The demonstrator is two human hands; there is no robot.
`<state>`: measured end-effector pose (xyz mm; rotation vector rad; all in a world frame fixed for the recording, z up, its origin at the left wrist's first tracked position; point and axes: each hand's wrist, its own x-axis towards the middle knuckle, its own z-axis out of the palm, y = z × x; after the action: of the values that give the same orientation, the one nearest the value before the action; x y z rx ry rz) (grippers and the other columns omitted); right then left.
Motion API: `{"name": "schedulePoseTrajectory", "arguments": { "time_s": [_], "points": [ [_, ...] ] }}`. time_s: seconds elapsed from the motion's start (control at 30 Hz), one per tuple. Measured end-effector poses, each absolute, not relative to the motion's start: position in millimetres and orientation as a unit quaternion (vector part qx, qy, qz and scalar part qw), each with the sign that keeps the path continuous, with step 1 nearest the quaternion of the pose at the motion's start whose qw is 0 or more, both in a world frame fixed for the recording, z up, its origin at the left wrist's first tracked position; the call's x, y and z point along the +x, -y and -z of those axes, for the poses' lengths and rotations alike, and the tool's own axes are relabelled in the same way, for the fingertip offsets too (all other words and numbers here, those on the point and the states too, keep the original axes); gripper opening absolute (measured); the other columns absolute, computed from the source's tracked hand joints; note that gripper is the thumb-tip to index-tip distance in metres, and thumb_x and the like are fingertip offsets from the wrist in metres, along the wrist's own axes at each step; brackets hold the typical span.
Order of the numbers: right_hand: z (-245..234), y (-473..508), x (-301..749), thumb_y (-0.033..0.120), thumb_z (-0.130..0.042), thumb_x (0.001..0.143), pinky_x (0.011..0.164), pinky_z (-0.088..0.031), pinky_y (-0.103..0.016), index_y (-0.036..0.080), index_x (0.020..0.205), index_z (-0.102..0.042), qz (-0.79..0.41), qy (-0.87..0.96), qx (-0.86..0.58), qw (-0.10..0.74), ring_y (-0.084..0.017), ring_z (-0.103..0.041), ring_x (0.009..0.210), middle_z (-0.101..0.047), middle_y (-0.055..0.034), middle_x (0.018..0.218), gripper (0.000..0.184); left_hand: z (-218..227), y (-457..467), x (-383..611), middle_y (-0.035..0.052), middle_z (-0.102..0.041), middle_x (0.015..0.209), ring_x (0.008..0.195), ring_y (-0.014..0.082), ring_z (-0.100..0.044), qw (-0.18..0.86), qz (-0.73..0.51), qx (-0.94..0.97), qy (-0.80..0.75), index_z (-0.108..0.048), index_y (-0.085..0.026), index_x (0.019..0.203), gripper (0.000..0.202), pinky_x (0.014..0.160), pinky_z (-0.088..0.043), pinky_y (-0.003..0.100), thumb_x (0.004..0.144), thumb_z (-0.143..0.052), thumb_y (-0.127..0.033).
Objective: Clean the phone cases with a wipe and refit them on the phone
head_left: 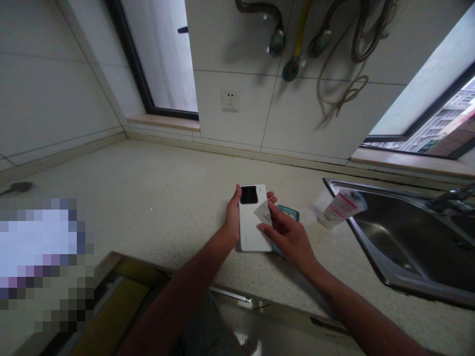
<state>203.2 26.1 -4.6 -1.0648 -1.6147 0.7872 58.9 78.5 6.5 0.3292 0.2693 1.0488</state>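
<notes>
White and slab-shaped, a smartphone [249, 221] with a black square camera block [249, 195] is held over the speckled pale stone worktop [148, 207], back upward. The left hand [233, 217] has its grip closed round it, thumb along one long edge. The right hand [295, 237] is half-curled at a thin greyish printed flap [263, 212]; whether it pinches that, I cannot tell. The phone should be light, stiff, probably slippery and breakable if dropped; the long edges, clear of the camera block, look the safest hold. Partly behind lies a teal, phone-shaped object [292, 212]. Rightward, a clear pink-banded plastic cup [343, 206] stands by a stainless-steel sink [401, 247].
</notes>
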Motion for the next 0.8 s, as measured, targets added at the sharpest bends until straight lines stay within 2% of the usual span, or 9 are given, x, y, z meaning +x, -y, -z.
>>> {"name": "schedulePoseTrajectory", "arguments": {
  "time_s": [0.1, 0.23, 0.4, 0.63, 0.8],
  "points": [
    [7.0, -30.5, 204.8, 0.036, -0.073, 0.082, 0.094, -0.056, -0.049, 0.023, 0.139, -0.055, -0.304, 0.656, -0.456, 0.518, -0.028, -0.069, 0.111, -0.065, -0.0103, 0.132, 0.061, -3.6, -78.0, 60.4, 0.0189, -0.072, 0.109, 0.101, 0.0318, -0.069, 0.871, -0.444, 0.162, -0.136, -0.065, -0.011, 0.120, 0.069, 0.090, -0.052, 0.045, 0.089, -0.042, -0.068],
    [8.1, -34.0, 205.6, 0.038, -0.071, 0.084, 0.104, -0.048, -0.055, 0.022, 0.140, -0.054, -0.280, 0.644, -0.471, 0.534, -0.030, -0.059, 0.125, -0.059, -0.0115, 0.139, 0.060, 2.1, -79.2, 59.7, 0.0191, -0.074, 0.098, 0.089, 0.0326, -0.072, 0.898, -0.376, 0.171, -0.151, -0.067, -0.010, 0.119, 0.076, 0.080, -0.055, 0.043, 0.086, -0.041, -0.073],
    [7.4, -34.3, 205.2, 0.038, -0.068, 0.087, 0.102, -0.050, -0.055, 0.024, 0.140, -0.053, -0.259, 0.654, -0.471, 0.533, -0.028, -0.063, 0.121, -0.063, -0.0091, 0.135, 0.058, 4.0, -79.7, 59.1, 0.0176, -0.074, 0.092, 0.083, 0.0312, -0.072, 0.898, -0.372, 0.177, -0.150, -0.069, -0.010, 0.115, 0.078, 0.076, -0.055, 0.040, 0.084, -0.041, -0.076],
    [17.4, -37.6, 205.9, 0.030, -0.058, 0.094, 0.101, -0.052, -0.049, 0.025, 0.142, -0.052, -0.119, 0.712, -0.455, 0.522, -0.027, -0.062, 0.122, -0.064, -0.0100, 0.134, 0.049, 3.9, -79.0, 60.2, 0.0158, -0.075, 0.092, 0.082, 0.0297, -0.072, 0.897, -0.374, 0.185, -0.144, -0.068, -0.012, 0.118, 0.075, 0.079, -0.054, 0.040, 0.086, -0.039, -0.074],
    [14.3, -35.2, 205.6, 0.033, -0.056, 0.094, 0.093, -0.057, -0.047, 0.021, 0.142, -0.052, -0.158, 0.692, -0.474, 0.522, -0.027, -0.066, 0.114, -0.065, -0.0101, 0.132, 0.050, 6.6, -80.8, 58.9, 0.0155, -0.075, 0.087, 0.079, 0.0307, -0.072, 0.907, -0.349, 0.179, -0.153, -0.069, -0.013, 0.115, 0.076, 0.076, -0.054, 0.040, 0.085, -0.039, -0.075]
  ]
}}
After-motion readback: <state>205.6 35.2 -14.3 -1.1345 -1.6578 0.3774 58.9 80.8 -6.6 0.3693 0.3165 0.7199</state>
